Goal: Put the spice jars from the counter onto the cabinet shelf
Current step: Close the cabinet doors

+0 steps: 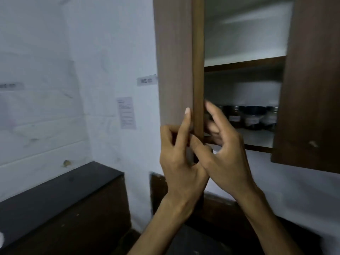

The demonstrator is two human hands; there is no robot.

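Spice jars (252,117) stood in a row on the lower cabinet shelf (257,138), dark lids, pale labels; contents blurred, not legible; judged glass, rigid, smooth, breakable, best gripped round the body below the lid. Left hand (179,159) curled on the bottom corner of the left door (174,70), forefinger extended up its face; right hand (224,153) loosely spread beside the edge, holding nothing.

Dim bluish light, motion blur, edges warped.
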